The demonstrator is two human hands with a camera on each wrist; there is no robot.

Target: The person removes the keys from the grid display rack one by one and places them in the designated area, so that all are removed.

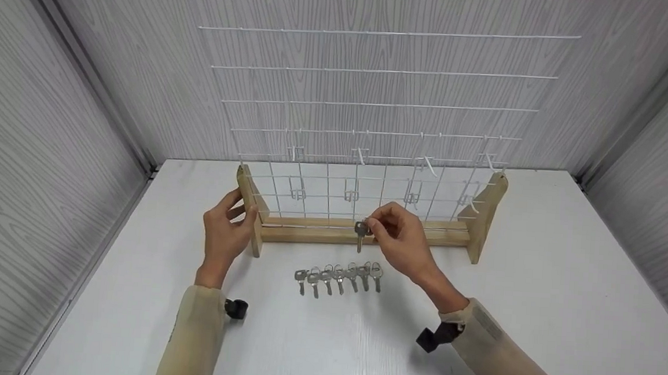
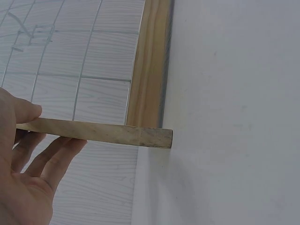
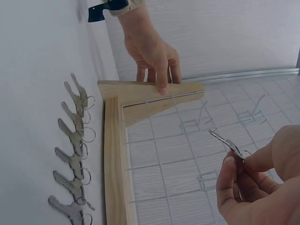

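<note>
A white wire grid rack [image 1: 328,193] with wooden ends and a wooden base bar [image 1: 308,234] stands on the table. My left hand [image 1: 228,227] grips its left wooden end panel [image 2: 108,133], thumb on one side and fingers on the other. In front of the grid, my right hand [image 1: 403,241] pinches a key [image 1: 360,230] by its ring, the blade pointing down in the head view. The right wrist view shows that key [image 3: 226,141] between thumb and fingers, apart from the hooks. Several keys with rings [image 1: 338,277] lie in a row on the table before the rack.
White hooks [image 1: 428,165] stick out from the grid in two rows, with nothing seen hanging on them. The rack's right wooden end panel [image 1: 485,220] stands opposite. Wood-patterned panels [image 1: 651,114] enclose the white table [image 1: 564,317] at the back and sides.
</note>
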